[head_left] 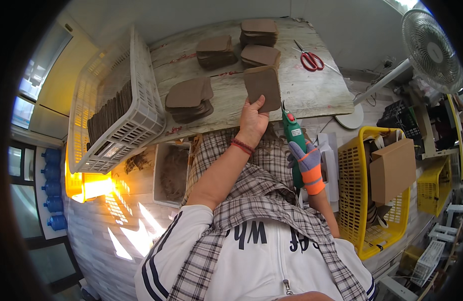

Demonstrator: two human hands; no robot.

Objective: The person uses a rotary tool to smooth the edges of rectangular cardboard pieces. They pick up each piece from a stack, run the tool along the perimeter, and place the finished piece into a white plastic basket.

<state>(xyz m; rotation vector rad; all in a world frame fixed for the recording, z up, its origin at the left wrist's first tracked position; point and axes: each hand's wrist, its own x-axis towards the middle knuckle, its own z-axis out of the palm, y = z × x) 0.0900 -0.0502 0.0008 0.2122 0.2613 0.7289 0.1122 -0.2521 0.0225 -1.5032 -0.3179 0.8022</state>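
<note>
With the left hand (pixel 254 122) pinching the brown pad (pixel 263 84) at the counter (pixel 332 96) and the right hand (pixel 306 164) wrapped around the green tool (pixel 294 132), keeping the thumb (pixel 258 104) clear of its tip (pixel 283 106) seems wisest.

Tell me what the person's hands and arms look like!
The left hand has no glove, with a red bracelet at the wrist. The right hand wears a grey and orange glove. The left sleeve is white with dark stripes.
</note>
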